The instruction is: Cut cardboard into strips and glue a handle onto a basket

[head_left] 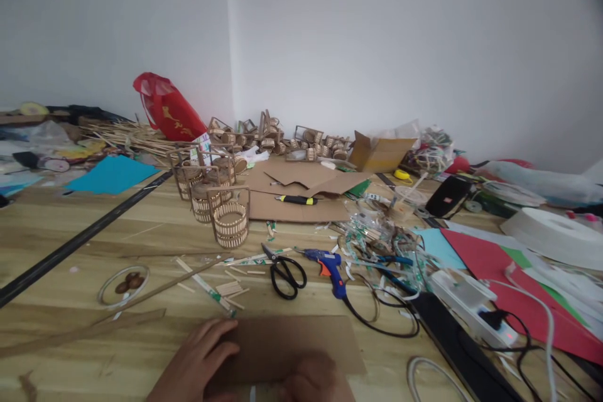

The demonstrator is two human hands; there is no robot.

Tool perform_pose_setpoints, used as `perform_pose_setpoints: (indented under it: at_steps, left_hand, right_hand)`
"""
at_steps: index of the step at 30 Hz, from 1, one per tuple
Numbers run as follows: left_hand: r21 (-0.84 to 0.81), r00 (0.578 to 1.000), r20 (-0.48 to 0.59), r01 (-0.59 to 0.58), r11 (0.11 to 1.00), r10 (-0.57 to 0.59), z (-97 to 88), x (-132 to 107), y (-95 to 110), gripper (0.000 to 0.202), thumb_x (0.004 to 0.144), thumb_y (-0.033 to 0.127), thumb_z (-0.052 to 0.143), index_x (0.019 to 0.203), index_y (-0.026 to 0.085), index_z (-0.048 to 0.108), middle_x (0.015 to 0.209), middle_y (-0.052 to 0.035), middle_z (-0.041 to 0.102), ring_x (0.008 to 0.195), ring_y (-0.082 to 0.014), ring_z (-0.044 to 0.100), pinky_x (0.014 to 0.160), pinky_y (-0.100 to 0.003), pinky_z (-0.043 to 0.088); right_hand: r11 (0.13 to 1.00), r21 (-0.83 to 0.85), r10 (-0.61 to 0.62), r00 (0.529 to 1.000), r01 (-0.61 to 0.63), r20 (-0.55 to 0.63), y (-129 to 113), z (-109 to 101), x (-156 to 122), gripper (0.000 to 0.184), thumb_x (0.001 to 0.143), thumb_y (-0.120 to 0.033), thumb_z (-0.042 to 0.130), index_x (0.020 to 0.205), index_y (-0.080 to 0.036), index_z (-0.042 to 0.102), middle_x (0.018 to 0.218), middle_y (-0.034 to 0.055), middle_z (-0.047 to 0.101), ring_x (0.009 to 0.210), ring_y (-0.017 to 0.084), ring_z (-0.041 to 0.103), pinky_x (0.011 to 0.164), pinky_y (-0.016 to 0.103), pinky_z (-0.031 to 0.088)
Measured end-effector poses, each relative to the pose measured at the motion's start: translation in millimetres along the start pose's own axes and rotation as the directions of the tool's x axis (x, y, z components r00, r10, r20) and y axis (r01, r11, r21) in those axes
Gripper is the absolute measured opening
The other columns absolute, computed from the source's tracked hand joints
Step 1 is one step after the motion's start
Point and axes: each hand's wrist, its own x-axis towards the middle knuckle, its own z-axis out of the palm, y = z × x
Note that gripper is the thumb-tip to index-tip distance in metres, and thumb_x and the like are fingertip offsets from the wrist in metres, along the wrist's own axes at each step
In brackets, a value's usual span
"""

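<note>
A flat brown cardboard sheet lies on the wooden floor right in front of me. My left hand rests on its left edge with the fingers stretched flat, holding nothing. My right hand sits on the sheet's near edge, blurred, with the fingers curled under. What they hold, if anything, is hidden. Just beyond the sheet lie black-handled scissors and a blue glue gun with a black cord.
Small woven stick baskets stand ahead, more cardboard and a red bag behind them. Loose sticks lie at left, a white power strip, cables and coloured paper at right.
</note>
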Motion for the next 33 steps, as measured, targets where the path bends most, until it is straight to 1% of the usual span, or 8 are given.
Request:
perform_pose_setpoints:
  at_steps: [2,6,10,14,17,25,29,33]
  left_hand:
    - [-0.009,0.999,0.027,0.041,0.999,-0.041,-2.8,2,4,0.045,0.066,0.028,0.085,0.108,0.029,0.071,0.142,-0.0084,0.063,0.126,-0.0329,0.061,0.101,-0.045,0.056]
    - [-0.038,0.995,0.037,0.099,0.994,-0.098,-2.9,7,7,0.034,0.073,0.026,0.08,0.106,0.025,0.07,0.148,-0.0122,0.057,0.132,-0.0336,0.056,0.105,-0.049,0.053]
    - [-0.075,0.994,0.044,0.103,0.992,-0.1,-1.6,11,5,0.03,0.083,0.032,0.074,0.111,0.023,0.068,0.144,-0.0145,0.059,0.131,-0.0325,0.057,0.105,-0.05,0.052]
    - [-0.128,0.991,0.038,0.135,0.983,-0.131,-1.7,10,6,0.034,0.085,0.035,0.072,0.116,0.022,0.067,0.143,-0.0143,0.059,0.132,-0.0327,0.057,0.108,-0.051,0.05]
    - [-0.159,0.987,0.071,0.151,0.976,-0.142,-3.9,10,10,0.038,0.082,0.035,0.076,0.117,0.023,0.066,0.142,-0.0135,0.059,0.133,-0.0333,0.055,0.108,-0.051,0.05]
    - [-0.161,0.98,0.123,0.174,0.971,-0.155,-7.6,14,19,0.041,0.085,0.031,0.076,0.123,0.022,0.064,0.149,-0.0129,0.053,0.141,-0.0338,0.047,0.114,-0.055,0.044]
    - [-0.147,0.982,0.118,0.166,0.975,-0.149,-5.8,13,20,0.043,0.083,0.029,0.077,0.123,0.023,0.065,0.15,-0.0123,0.053,0.14,-0.0341,0.047,0.113,-0.055,0.045]
    - [-0.13,0.986,0.109,0.14,0.982,-0.126,-5.1,13,19,0.041,0.085,0.032,0.077,0.123,0.023,0.066,0.149,-0.0133,0.054,0.139,-0.035,0.049,0.111,-0.056,0.047]
  right_hand:
    - [0.999,-0.038,0.011,0.999,-0.013,-0.053,1,-12,6,0.044,0.103,-0.026,0.044,0.061,-0.023,0.057,0.05,-0.0008,0.056,0.045,0.013,0.052,0.049,0.028,0.035]
    - [0.989,-0.055,0.139,0.99,-0.137,0.029,11,-45,18,0.04,0.104,-0.022,0.039,0.07,-0.022,0.062,0.06,0.0018,0.06,0.056,0.014,0.057,0.055,0.027,0.04]
    - [0.96,-0.045,0.28,0.937,-0.277,0.208,33,-68,22,0.024,0.1,-0.031,0.055,0.114,-0.019,0.069,0.099,0.0114,0.073,0.093,0.023,0.067,0.081,0.035,0.052]
    - [0.943,-0.085,0.326,0.844,-0.321,0.426,45,-77,21,0.062,0.081,-0.048,0.08,0.134,-0.02,0.063,0.123,0.0153,0.07,0.114,0.031,0.062,0.101,0.049,0.046]
    - [0.945,-0.089,0.316,0.808,-0.315,0.496,46,-78,19,0.07,0.074,-0.05,0.086,0.134,-0.021,0.064,0.129,0.0159,0.068,0.118,0.033,0.06,0.102,0.051,0.045]
    - [0.946,-0.081,0.312,0.808,-0.315,0.5,47,-76,14,0.062,0.076,-0.036,0.086,0.132,-0.021,0.065,0.131,0.0154,0.066,0.12,0.034,0.059,0.102,0.052,0.046]
    - [0.951,-0.081,0.299,0.817,-0.3,0.493,49,-74,9,0.062,0.077,-0.037,0.084,0.135,-0.023,0.063,0.131,0.0153,0.067,0.121,0.034,0.06,0.105,0.055,0.045]
    - [0.966,-0.073,0.252,0.859,-0.246,0.446,41,-78,22,0.045,0.086,-0.035,0.075,0.129,-0.023,0.066,0.13,0.0155,0.068,0.122,0.033,0.061,0.108,0.058,0.043]
